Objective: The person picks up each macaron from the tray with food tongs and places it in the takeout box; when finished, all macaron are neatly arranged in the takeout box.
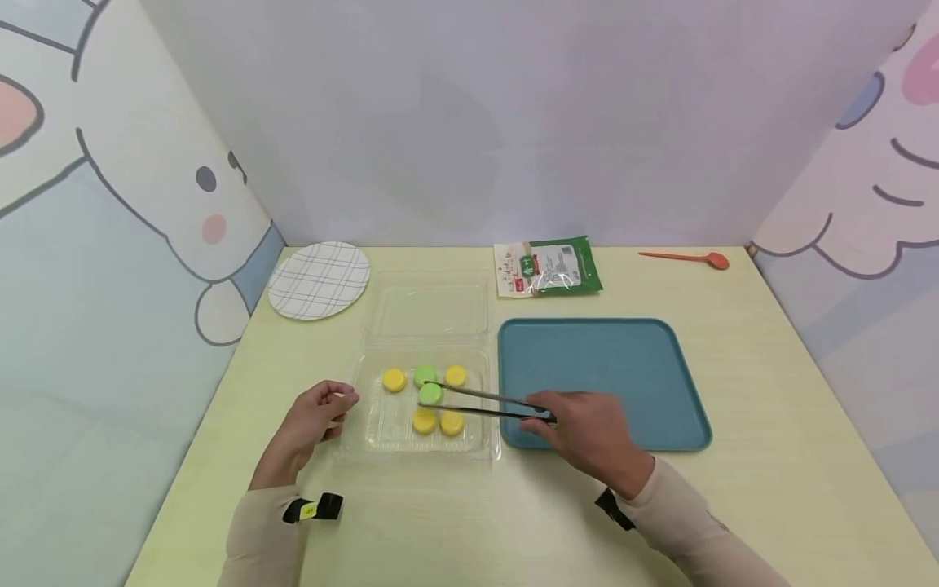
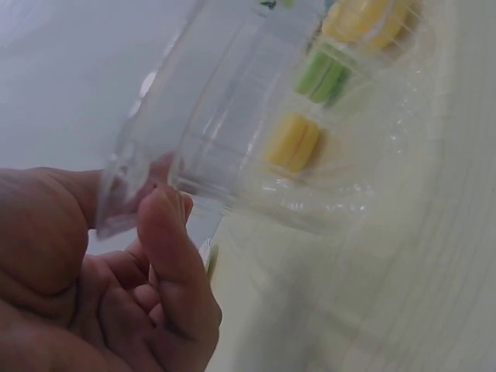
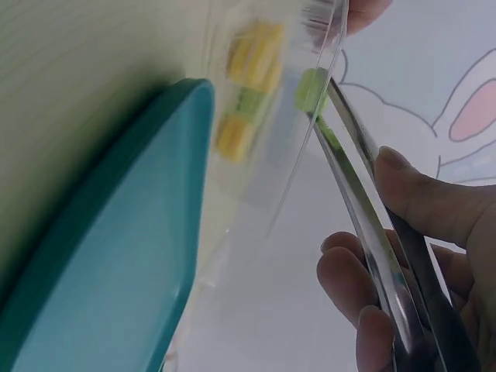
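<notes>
My right hand grips a pair of metal tongs, whose tips reach left over the clear plastic container. Between the tips sits a green macaron, raised above the others in the right wrist view. A second green macaron lies inside, with several yellow macarons around it. At the container's left rim, my left hand pinches the clear edge between thumb and finger. The container's lid is folded back, away from me.
A teal tray lies just right of the container. Farther back are a round checked plate at left, a green and white packet in the middle and an orange spoon at right. Walls border the table at the back and sides.
</notes>
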A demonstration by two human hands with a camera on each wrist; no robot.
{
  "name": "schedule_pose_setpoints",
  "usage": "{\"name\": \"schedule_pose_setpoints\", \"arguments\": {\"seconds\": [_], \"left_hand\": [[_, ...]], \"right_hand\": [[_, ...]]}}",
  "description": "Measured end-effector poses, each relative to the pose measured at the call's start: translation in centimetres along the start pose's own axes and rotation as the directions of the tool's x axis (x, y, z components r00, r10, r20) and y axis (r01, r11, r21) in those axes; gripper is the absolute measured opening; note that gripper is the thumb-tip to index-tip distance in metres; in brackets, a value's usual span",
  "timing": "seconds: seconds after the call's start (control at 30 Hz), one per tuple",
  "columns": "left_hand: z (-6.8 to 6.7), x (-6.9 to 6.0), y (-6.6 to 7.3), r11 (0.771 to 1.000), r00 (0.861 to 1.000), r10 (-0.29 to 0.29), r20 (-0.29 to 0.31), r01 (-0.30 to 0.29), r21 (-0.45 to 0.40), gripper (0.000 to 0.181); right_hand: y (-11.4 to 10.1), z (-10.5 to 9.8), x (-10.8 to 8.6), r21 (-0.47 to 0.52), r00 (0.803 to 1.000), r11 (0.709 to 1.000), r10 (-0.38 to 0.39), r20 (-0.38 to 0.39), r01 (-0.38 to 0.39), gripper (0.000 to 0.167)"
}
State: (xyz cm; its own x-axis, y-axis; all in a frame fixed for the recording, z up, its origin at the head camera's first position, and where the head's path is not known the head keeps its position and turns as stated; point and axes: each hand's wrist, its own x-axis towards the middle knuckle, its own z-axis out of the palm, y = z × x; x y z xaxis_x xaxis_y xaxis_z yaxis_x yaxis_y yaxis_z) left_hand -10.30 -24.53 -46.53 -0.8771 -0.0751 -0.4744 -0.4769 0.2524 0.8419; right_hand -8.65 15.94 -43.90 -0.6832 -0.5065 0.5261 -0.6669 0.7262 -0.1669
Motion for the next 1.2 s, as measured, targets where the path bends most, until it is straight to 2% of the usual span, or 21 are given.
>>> {"name": "schedule_pose_setpoints", "arguments": {"seconds": [0.4,0.63,0.9,1.2], "left_hand": [[0.2,0.0,-0.1,1.0,1.0,-0.009,-0.005,0.009,-0.001,0.028],[0.1,-0.1,0.0,1.0,1.0,0.026,0.017,-0.027,0.005,0.029],[0.1,0.1,0.0,1.0,1.0,0.011,0.015,-0.011,0.004,0.028],[0.0,-0.1,-0.1,1.0,1.0,0.007,0.009,-0.007,-0.004,0.03]], "right_hand": [[-2.0,1.1,2.4,0.024,0.989,0.997,-0.077,0.124,0.074,0.033],[-2.9,1.6,3.6,0.025,0.986,0.998,-0.066,0.155,0.063,0.029],[-4.1,1.9,4.8,0.028,0.968,0.996,-0.086,0.237,0.082,0.026],[-4.5,2.9,5.6,-0.022,0.965,0.992,-0.114,0.237,0.123,0.027]]}}
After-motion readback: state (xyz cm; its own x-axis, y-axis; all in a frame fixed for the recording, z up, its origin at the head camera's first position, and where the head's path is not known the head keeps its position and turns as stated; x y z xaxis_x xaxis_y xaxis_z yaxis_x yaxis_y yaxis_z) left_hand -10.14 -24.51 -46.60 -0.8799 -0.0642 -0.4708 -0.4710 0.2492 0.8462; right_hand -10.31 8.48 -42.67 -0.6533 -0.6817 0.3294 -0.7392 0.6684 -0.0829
